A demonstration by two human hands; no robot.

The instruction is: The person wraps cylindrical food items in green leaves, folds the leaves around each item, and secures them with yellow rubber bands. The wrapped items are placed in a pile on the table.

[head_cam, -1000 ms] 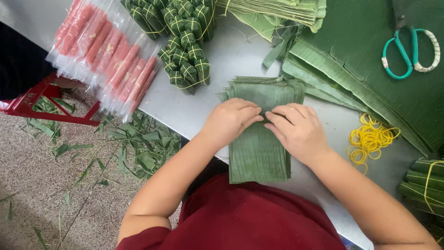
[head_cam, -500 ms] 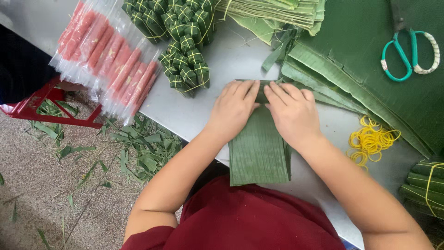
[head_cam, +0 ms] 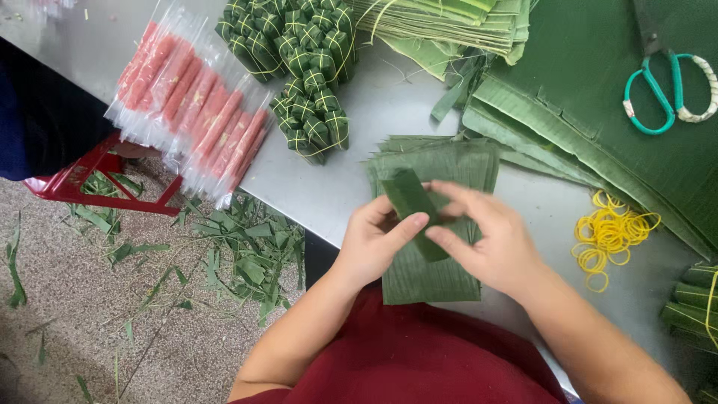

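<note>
A small roll wrapped in dark green leaf (head_cam: pixel 413 208) is held above a flat stack of cut banana leaf pieces (head_cam: pixel 441 168) on the grey metal table (head_cam: pixel 351 179). My left hand (head_cam: pixel 374 243) grips the roll from the left, thumb across its top. My right hand (head_cam: pixel 490 239) holds its right side with the fingers curled around it. Both hands hover over the leaf stack near the table's front edge.
Clear packets of pink sausage sticks (head_cam: pixel 194 105) lie at the left. A pile of tied leaf-wrapped bundles (head_cam: pixel 307 75) sits beyond. Large banana leaves (head_cam: pixel 598 127), teal-handled scissors (head_cam: pixel 658 90) and yellow rubber bands (head_cam: pixel 609 236) are on the right. A red stool (head_cam: pixel 82 179) and leaf scraps are on the floor.
Both hands were pressing flat on the leaf stack; now they are lifted and hold a small leaf-wrapped roll between them.
</note>
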